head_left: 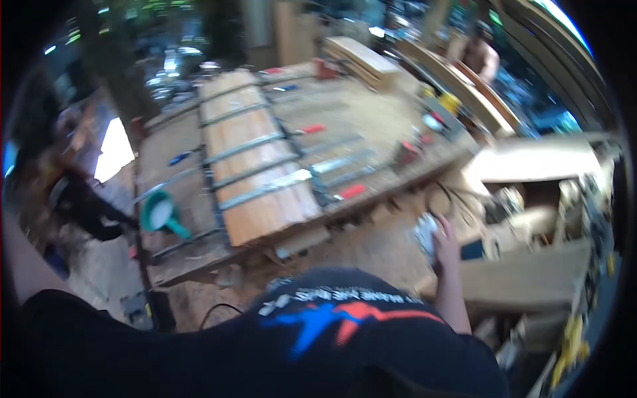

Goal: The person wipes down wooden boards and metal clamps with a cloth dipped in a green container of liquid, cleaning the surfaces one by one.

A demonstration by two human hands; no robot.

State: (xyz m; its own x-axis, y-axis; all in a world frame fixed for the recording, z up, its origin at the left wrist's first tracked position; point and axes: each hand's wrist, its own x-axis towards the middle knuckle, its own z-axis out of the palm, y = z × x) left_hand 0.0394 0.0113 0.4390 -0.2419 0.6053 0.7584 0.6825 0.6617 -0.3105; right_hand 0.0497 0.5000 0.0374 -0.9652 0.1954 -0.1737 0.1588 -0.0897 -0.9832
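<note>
My right hand (447,244) is closed around a crumpled whitish thing (424,233), perhaps a rag or plastic; blur hides its kind. It is low beside the near right edge of the workbench (265,247). On the bench lies a wide wooden panel (249,142) with several metal bar clamps (262,189) across it, some with red handles. Left of the panel stands a green pot (159,213) with a handle and pale contents. Only my left forearm (30,259) shows at the left edge; the hand is out of view.
Stacked boards (361,63) lie at the bench's far side. A red clamp (406,154) and yellow items are near its right corner. Wooden planks (524,278) and shelving stand at right. One person (479,53) is at the far right, another figure (66,172) at left.
</note>
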